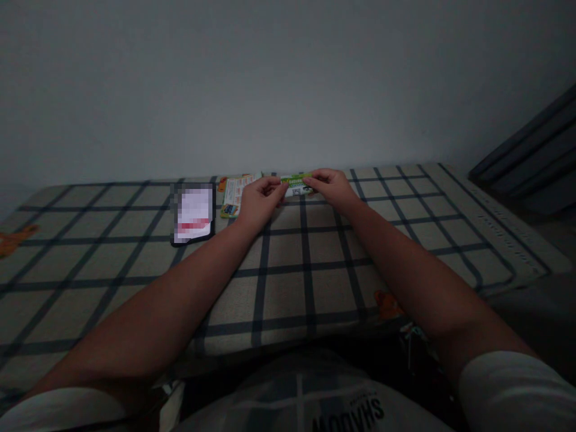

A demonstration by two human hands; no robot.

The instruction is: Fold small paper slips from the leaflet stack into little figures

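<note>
Between my two hands, above the far part of the table, is a small flat green and white printed packet [294, 183]. My left hand [263, 201] pinches its left end with thumb and fingers. At the packet's right end, my right hand [332, 185] grips it the same way. A larger green and white printed sheet or pack [233, 195] lies on the cloth just left of my left hand, which hides part of it. The print on both is too small to read fully.
A checked tablecloth [288, 288] with bear prints covers the table. Left of the hands lies a dark-edged device with a lit, blurred screen [193, 210]. A plain wall [288, 84] rises behind the table, and dark draped fabric [531, 156] hangs at the right.
</note>
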